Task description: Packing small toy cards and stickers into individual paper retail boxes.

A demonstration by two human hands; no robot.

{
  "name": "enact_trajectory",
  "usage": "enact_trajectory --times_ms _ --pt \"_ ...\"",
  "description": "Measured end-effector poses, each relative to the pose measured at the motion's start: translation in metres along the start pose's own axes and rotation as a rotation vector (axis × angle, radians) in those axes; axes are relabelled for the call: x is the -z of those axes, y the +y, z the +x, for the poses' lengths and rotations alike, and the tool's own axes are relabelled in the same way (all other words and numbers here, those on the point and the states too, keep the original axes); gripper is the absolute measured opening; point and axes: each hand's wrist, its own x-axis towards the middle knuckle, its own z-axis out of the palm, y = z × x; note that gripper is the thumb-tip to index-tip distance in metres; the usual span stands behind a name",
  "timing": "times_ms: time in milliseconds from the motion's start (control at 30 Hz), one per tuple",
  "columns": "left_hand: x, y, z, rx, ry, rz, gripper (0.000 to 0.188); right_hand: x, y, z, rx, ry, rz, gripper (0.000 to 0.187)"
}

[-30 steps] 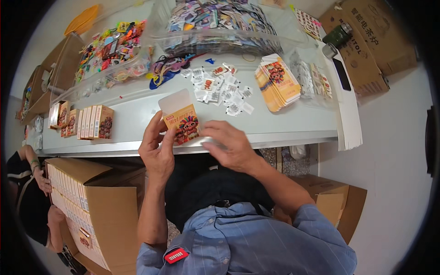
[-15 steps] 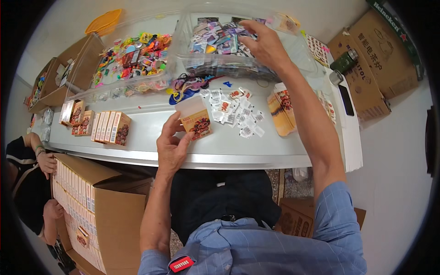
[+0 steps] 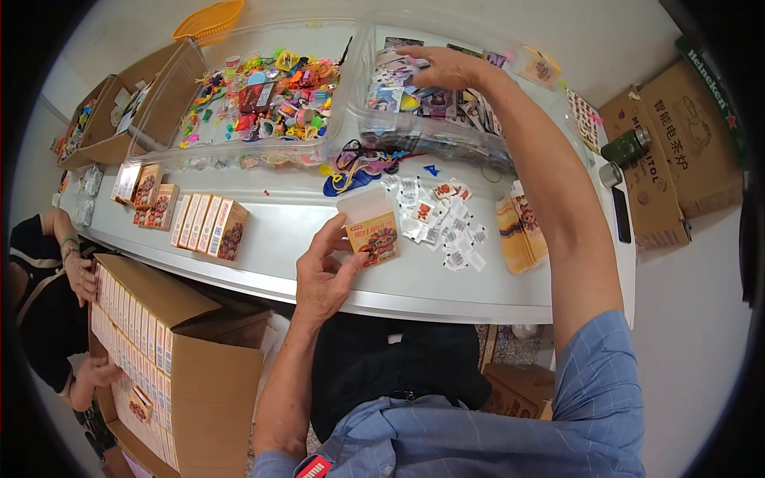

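A small orange-and-tan cardboard box (image 3: 374, 241) with its pale top flap raised is gripped in my left hand (image 3: 323, 279), thumb on the front, fingers round the left side. It is held at the front of the table. My right hand (image 3: 456, 68) reaches over a clear plastic bin (image 3: 382, 127) at the back, its fingers apart above the loose printed cards (image 3: 392, 70) there. Whether the fingertips touch a card I cannot tell. Right of the box lie small white packets (image 3: 460, 231), and further right a stack of flat unfolded boxes (image 3: 518, 227).
Another clear bin holds colourful small toys (image 3: 259, 97). Finished-looking small boxes (image 3: 211, 225) stand at left. Below them, a large carton (image 3: 215, 398) holds rows of boxes, with another person's hand (image 3: 80, 279) at it. A phone (image 3: 621, 215) and green bottle (image 3: 625, 147) lie right.
My right hand has shifted left over the cards, its fingers now lower among them. My left hand still holds the box. The whole view has swung slightly, moving the table rightward in the picture.
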Motion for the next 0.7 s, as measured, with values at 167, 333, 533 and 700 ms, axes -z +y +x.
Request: enact_trajectory --times_ms 167,333,533,700 --pt "-0.001 -0.001 0.002 0.028 -0.005 -0.012 0.067 -0.008 0.009 0.028 0.024 -0.077 -0.178 0.076" --pt "0.003 0.005 0.000 0.068 -0.001 0.002 0.068 -0.008 -0.003 0.031 0.025 0.008 -0.209 0.075" --pt "-0.002 0.004 0.003 0.049 -0.007 -0.007 0.067 0.007 0.027 0.004 0.029 0.215 0.029 0.040" --pt "0.003 0.002 0.002 0.059 -0.001 -0.010 0.067 0.010 -0.011 -0.054 -0.031 0.413 0.312 0.042"
